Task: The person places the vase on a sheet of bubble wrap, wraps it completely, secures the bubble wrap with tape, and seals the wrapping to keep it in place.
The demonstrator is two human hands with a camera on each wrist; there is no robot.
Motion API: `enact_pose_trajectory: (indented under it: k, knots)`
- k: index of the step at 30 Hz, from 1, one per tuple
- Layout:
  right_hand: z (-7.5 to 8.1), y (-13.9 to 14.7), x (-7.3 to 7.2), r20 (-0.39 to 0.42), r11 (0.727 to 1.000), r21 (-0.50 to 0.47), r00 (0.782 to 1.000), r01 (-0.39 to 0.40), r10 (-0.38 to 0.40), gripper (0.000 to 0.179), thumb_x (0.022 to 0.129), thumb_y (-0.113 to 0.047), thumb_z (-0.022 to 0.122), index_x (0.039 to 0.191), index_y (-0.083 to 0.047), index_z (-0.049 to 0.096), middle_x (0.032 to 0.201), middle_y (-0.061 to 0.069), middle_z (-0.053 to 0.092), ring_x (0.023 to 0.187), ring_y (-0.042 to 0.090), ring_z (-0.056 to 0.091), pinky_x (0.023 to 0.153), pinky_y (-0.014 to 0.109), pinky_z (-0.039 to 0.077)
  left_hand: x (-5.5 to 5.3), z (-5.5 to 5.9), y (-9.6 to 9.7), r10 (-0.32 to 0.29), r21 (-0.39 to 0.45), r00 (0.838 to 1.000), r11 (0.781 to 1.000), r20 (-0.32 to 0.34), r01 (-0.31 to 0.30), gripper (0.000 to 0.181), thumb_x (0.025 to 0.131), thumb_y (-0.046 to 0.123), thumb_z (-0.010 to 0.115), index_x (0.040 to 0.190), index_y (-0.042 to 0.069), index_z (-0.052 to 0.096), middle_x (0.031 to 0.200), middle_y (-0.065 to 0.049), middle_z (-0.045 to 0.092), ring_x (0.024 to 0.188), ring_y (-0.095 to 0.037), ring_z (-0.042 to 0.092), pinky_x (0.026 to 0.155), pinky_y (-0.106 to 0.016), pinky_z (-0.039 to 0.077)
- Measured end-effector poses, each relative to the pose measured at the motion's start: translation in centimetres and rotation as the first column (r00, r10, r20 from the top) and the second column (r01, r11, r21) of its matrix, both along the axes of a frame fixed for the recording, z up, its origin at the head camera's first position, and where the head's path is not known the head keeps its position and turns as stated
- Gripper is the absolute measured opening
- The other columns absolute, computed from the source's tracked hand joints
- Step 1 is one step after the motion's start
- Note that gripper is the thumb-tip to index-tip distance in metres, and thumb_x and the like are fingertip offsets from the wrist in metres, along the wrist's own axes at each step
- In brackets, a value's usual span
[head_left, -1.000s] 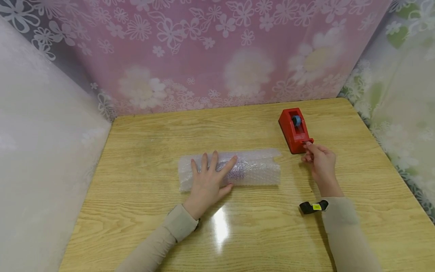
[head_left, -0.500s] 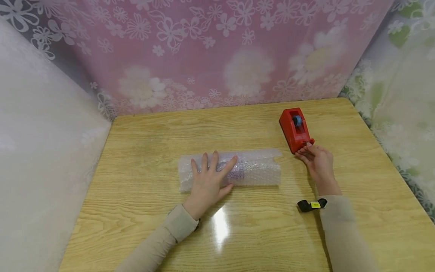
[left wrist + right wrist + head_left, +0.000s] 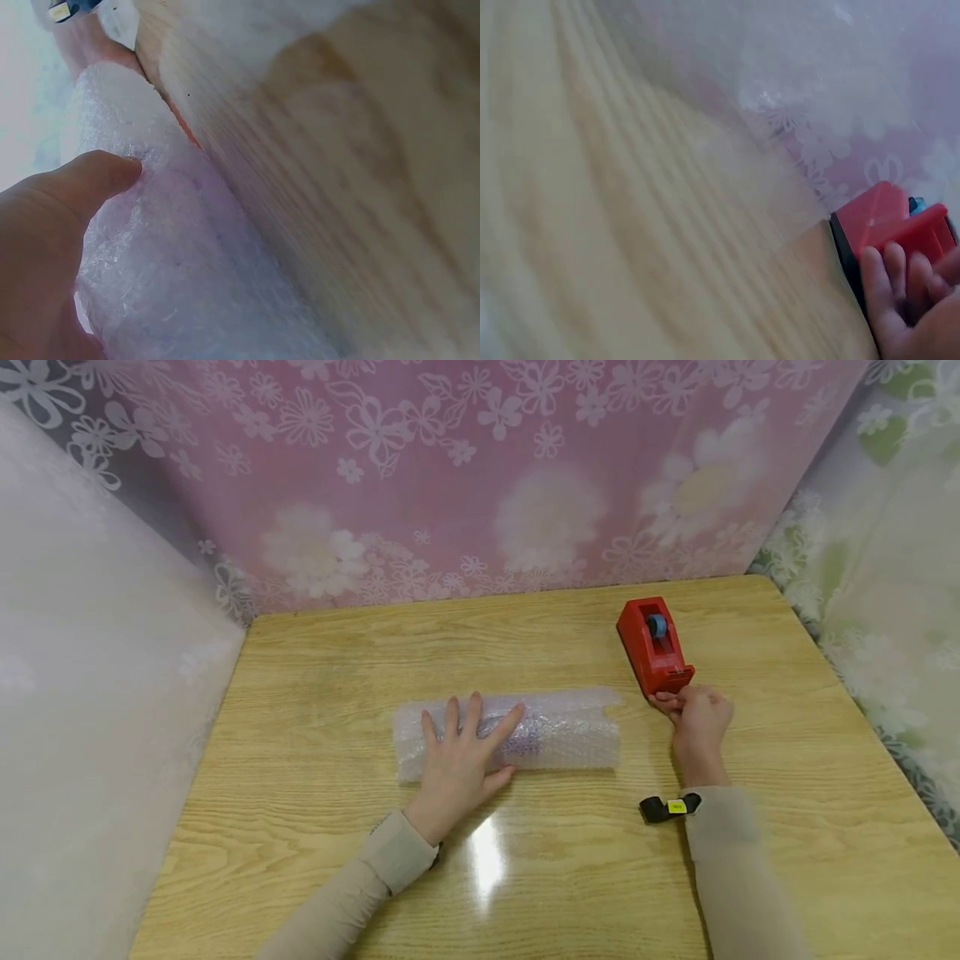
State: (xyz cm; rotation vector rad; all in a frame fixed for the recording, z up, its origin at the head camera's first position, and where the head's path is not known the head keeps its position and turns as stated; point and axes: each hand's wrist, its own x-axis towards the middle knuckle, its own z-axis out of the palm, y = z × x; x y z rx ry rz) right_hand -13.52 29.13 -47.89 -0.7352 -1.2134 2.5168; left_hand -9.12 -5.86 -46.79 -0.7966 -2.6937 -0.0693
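A roll of bubble wrap (image 3: 566, 739) lies lengthwise across the table, with something purple-patterned showing through it. My left hand (image 3: 459, 768) rests on the roll with fingers spread; in the left wrist view its thumb (image 3: 97, 180) presses on the wrap (image 3: 172, 255). Right of the wrap stands a red tape dispenser (image 3: 647, 647) with a small blue tape roll (image 3: 657, 626). At its front, below the cutter, my right hand (image 3: 701, 727) has curled fingers, thumb and forefinger pinched together. The tape at that pinch is too thin to make out. In the right wrist view, the fingers (image 3: 877, 285) touch the dispenser's red front (image 3: 911, 236).
The wood-grain table (image 3: 315, 660) runs back to a pink floral curtain (image 3: 450, 527). A pale curtain (image 3: 97, 693) hangs on the left, and a green floral one (image 3: 892, 593) on the right. A black strap piece (image 3: 667, 808) sticks out from the right wrist.
My right hand has moved from the dispenser's cutter to just below it, slightly left, its wrist turning. The dispenser has shifted barely to the right. The left hand and bubble wrap stay put.
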Motion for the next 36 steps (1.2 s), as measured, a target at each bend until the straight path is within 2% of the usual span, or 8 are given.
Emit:
enact_pose_trajectory:
  k: [2,6,13,16,20,28,32,36]
  knots:
    - [-0.5,0.1,0.3,-0.002,0.999,0.01,0.999,0.034,-0.034,0.023,0.092,0.016,0.044,0.072,0.008,0.052,0.067,0.019,0.059,0.058,0.029,0.068,0.071,0.043,0.058,0.1,0.0,0.1,-0.013,-0.002,1.0,1.0,-0.005,0.013,0.092,0.082,0.064,0.068,0.156,0.042,0.019,0.145,-0.023,0.042,0.129,-0.051,0.042,0.095,-0.078,0.033]
    - [-0.7,0.5,1.1,-0.044,1.0,-0.016,0.999,-0.022,0.021,0.016,0.094,0.012,0.052,0.079,0.01,0.057,0.071,0.02,0.064,0.063,0.029,0.068,0.072,0.044,0.059,0.2,0.1,0.1,-0.02,-0.006,1.0,1.0,-0.014,0.02,0.092,0.082,0.064,0.068,0.157,0.042,0.019,0.145,-0.023,0.042,0.129,-0.051,0.043,0.095,-0.077,0.033]
    - [1.2,0.7,2.4,-0.003,0.987,-0.079,0.99,-0.14,0.141,0.009,0.094,-0.004,0.065,0.094,0.005,0.068,0.085,0.016,0.073,0.072,0.029,0.071,0.073,0.042,0.06,0.3,0.2,0.1,-0.015,0.01,1.0,1.0,-0.02,0.015,0.09,0.082,0.063,0.069,0.156,0.041,0.023,0.144,-0.023,0.043,0.128,-0.05,0.043,0.095,-0.077,0.034]
    - [2.3,0.3,3.1,-0.039,0.971,-0.068,0.973,-0.23,0.228,0.012,0.096,-0.011,0.065,0.099,0.0,0.066,0.099,0.016,0.074,0.079,0.029,0.073,0.076,0.04,0.059,0.2,0.3,0.0,-0.008,0.011,1.0,1.0,-0.019,0.008,0.09,0.082,0.063,0.069,0.156,0.041,0.023,0.144,-0.023,0.043,0.128,-0.05,0.043,0.095,-0.077,0.034]
    - [4.2,-1.0,3.9,-0.11,0.939,0.005,0.933,-0.343,0.342,0.015,0.098,-0.018,0.062,0.101,-0.003,0.065,0.107,0.014,0.074,0.081,0.026,0.071,0.079,0.035,0.059,0.1,0.2,-0.1,-0.003,0.001,1.0,1.0,-0.021,0.003,0.09,0.082,0.064,0.067,0.156,0.041,0.022,0.144,-0.023,0.043,0.129,-0.049,0.043,0.096,-0.076,0.034]
    - [8.4,-6.7,4.0,-0.13,0.916,0.182,0.915,-0.358,0.383,0.015,0.095,-0.017,0.067,0.095,-0.004,0.074,0.079,0.005,0.064,0.06,0.016,0.053,0.056,0.023,0.05,0.0,0.1,-0.1,0.008,-0.009,1.0,1.0,-0.01,-0.008,0.091,0.082,0.064,0.068,0.157,0.042,0.02,0.145,-0.022,0.042,0.129,-0.05,0.042,0.096,-0.076,0.034]
    - [8.7,-10.2,3.5,-0.137,0.873,0.3,0.889,-0.384,0.438,0.017,0.097,-0.014,0.064,0.088,-0.005,0.074,0.071,0.002,0.059,0.055,0.013,0.047,0.049,0.021,0.045,0.1,0.4,0.0,0.024,-0.025,1.0,0.999,0.002,-0.024,0.091,0.082,0.065,0.068,0.156,0.041,0.021,0.146,-0.021,0.042,0.13,-0.049,0.042,0.096,-0.076,0.034]
    - [8.2,-13.6,3.0,-0.095,0.833,0.346,0.868,-0.431,0.488,0.019,0.098,-0.009,0.061,0.085,-0.005,0.073,0.064,0.001,0.057,0.049,0.01,0.045,0.045,0.02,0.041,0.2,0.6,0.1,0.051,-0.048,0.999,0.998,-0.001,-0.051,0.092,0.082,0.066,0.068,0.156,0.03,0.026,0.147,-0.019,0.042,0.13,-0.048,0.042,0.096,-0.074,0.035]
